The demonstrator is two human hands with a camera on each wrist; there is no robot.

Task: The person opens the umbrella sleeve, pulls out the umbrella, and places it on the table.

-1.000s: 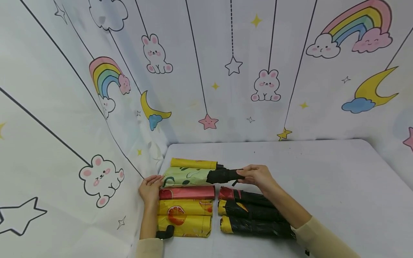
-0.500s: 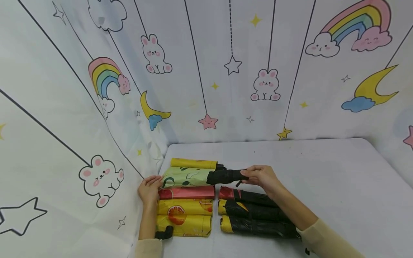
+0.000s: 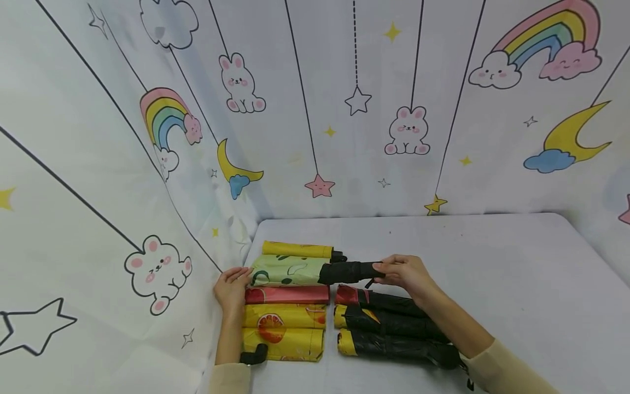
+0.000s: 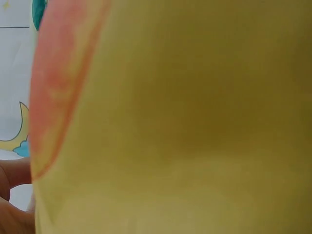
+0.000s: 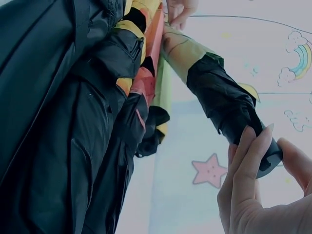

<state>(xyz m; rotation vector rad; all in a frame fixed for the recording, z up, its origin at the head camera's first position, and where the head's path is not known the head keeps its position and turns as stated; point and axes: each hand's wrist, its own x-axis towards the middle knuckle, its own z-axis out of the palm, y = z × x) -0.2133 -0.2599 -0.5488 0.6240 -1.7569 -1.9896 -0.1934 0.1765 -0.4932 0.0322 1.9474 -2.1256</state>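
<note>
A pale green sleeve with a leafy print lies across the row at the left of the table. A black folded umbrella sticks out of its right end. My left hand pinches the sleeve's left end. My right hand grips the umbrella's black handle between thumb and fingers, plain in the right wrist view. In the left wrist view a blurred yellow sleeve fills most of the picture, hiding nearly all of the left hand.
Nearer me lie a red sleeve and two yellow sleeves. Several black folded umbrellas lie to their right. Behind the green sleeve is a yellow-sleeved umbrella. A printed cloth wall stands behind the white table.
My right hand has moved slightly right with the handle, and a little more of the black umbrella shows outside the green sleeve. My left hand stays at the sleeve's end.
</note>
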